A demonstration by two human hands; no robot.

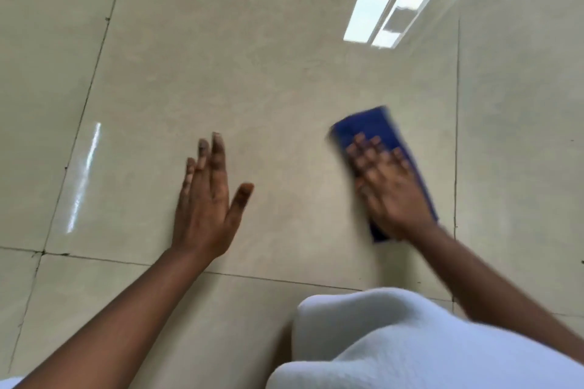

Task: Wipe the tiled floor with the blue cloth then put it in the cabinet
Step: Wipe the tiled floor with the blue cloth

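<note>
The right hand point(390, 189) lies flat on the blue cloth point(373, 129), fingers point(363, 148) spread and pressing it to the tiled floor point(252, 73) rather than gripping, while the left hand point(205, 208) rests open and empty, palm down, on the tile well apart from it. That glossy floor looks slick, so I judge the propping palm could slide or the cloth slip from under the flat hand. No cabinet or other container is in sight.

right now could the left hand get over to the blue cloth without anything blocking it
Probably yes. The left hand lies flat and empty on the tiled floor, with only bare tile between it and the blue cloth. The right hand covers much of the cloth, leaving mainly its far end free.
</note>
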